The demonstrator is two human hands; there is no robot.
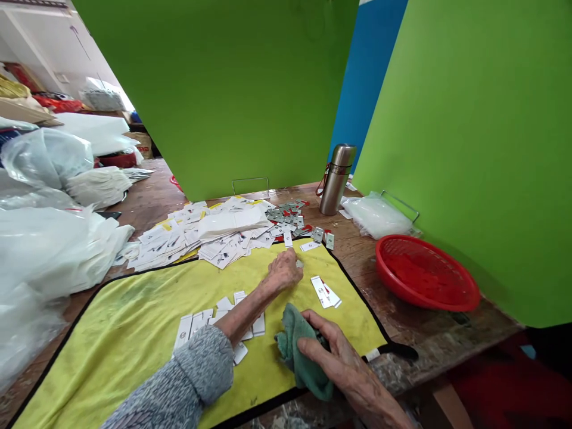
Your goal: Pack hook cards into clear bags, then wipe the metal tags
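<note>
My right hand [342, 357] is wrapped round a crumpled green cloth [301, 351] above the near edge of the yellow mat [147, 322]. Stretched forward, my left hand [285, 269] has its fingers curled together at the mat's far edge. A small greyish piece [299, 263] shows beside those fingers, and a white printed strip [288, 238] lies just past the fingertips; what they hold is hidden. Two white strips [325, 292] rest on the mat to the right. Under my left forearm lies a group of white strips [196, 322], partly covered by the arm.
Behind the mat are a heap of printed paper cards [179, 235] and a pile of small grey metal pieces [288, 214] with red bits. A steel flask [336, 182], a clear plastic bag [378, 215] and a red basket [384, 277] stand right. Green panels [241, 95] rise behind.
</note>
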